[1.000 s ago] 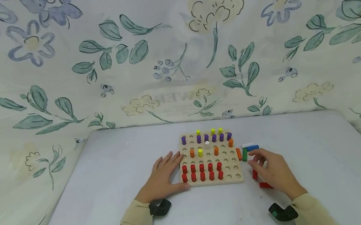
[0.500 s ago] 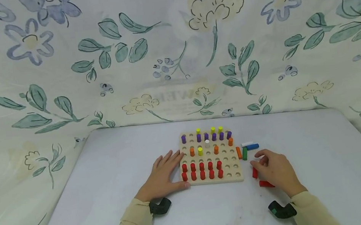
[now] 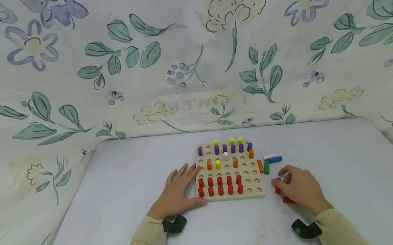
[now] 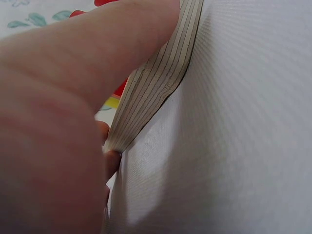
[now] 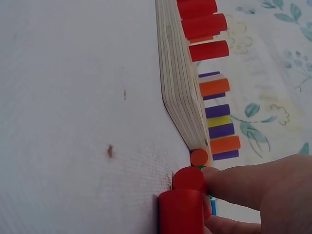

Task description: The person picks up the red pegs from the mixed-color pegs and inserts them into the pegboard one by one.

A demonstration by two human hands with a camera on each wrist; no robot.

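A wooden pegboard lies on the table, with red pegs upright in its two nearest rows and purple, yellow, orange and white pegs farther back. My left hand rests spread at its left side; the fingers touch the left edge and the thumb lies at the near left corner. Right of the board, my right hand has thumb and fingers around a red peg lying on the table. A second red peg lies nearer, partly under the hand in the head view.
Just beyond the right hand lie an orange peg, a green peg, a blue peg and a white peg. The white table ends at a flowered cloth behind.
The right hand's thumb and fingers have come down onto the upper loose red peg. The left hand and the board stay where they were.
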